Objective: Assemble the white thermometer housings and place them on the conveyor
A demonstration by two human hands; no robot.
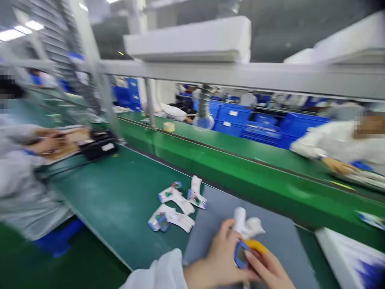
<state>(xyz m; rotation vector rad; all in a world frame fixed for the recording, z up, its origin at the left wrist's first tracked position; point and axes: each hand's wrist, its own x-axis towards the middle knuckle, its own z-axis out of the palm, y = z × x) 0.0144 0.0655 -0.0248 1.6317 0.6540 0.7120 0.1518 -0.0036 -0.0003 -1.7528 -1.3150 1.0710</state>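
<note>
My left hand (217, 255) is closed around a white gun-shaped thermometer housing (240, 220) with a small blue-rimmed display (241, 255). My right hand (267, 269) has its fingers pressed on that display from the other side. Something yellow (255, 245) lies along the right fingers; whether it is a finger cover or a tool I cannot tell. Motion blurs both hands. Beyond them a white piece (255, 227) shows over the grey mat (279, 237). Left of the mat lie several similar white housings (174, 218) with blue ends and green and red parts.
A green ledge (210, 160) runs behind the bench, under a white shelf rail (192, 71). A white tray (345, 257) with blue items stands at right. One co-worker (27, 168) sits at left by a black box (99, 147); another person's sleeve (319, 136) is across the ledge.
</note>
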